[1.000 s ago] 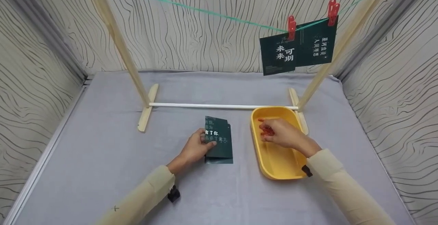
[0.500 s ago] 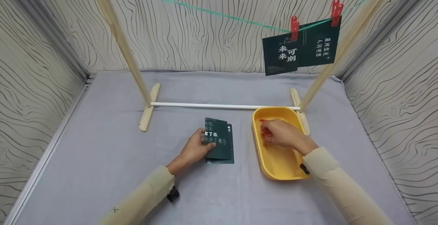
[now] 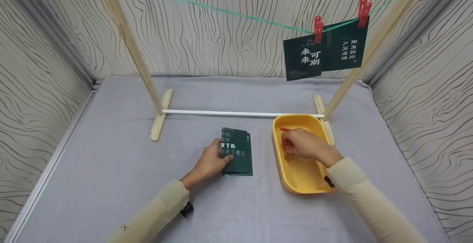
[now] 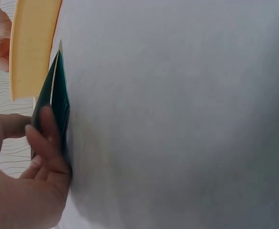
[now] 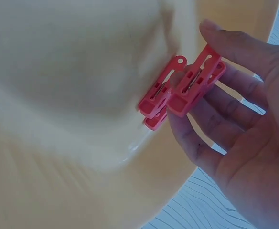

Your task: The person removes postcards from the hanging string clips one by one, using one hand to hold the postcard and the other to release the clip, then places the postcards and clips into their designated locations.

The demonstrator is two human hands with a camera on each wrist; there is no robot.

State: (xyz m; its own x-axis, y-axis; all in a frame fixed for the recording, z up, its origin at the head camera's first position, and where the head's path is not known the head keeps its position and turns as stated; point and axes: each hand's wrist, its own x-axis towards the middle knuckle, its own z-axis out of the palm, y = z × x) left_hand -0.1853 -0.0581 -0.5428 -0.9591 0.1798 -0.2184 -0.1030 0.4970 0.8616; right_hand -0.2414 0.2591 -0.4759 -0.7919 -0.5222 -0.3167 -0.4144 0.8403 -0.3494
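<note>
In the head view my left hand (image 3: 208,161) pinches a dark green printed card (image 3: 236,161) by its left edge, thumb on top. A second green card (image 3: 250,173) shows from beneath it. The left wrist view has the held card (image 4: 45,93) tilted up, fingers under it. My right hand (image 3: 308,145) reaches into a yellow tray (image 3: 303,189). Seen from the right wrist, thumb and fingers hold a red clothespin (image 5: 194,88) there. Right beside it in the tray lies another red clothespin (image 5: 155,98), partly over a further one.
A green string (image 3: 221,12) runs between two wooden posts (image 3: 127,40). From it hang two green cards (image 3: 301,64) by red clothespins (image 3: 318,28) at the right. A white rod (image 3: 221,113) joins the post feet behind the tray. Grey cloth (image 3: 111,161) covers the table.
The right fingers have closed in around a clothespin, staying in the tray. The left hand keeps its grip; the card has shifted slightly over the one beneath.
</note>
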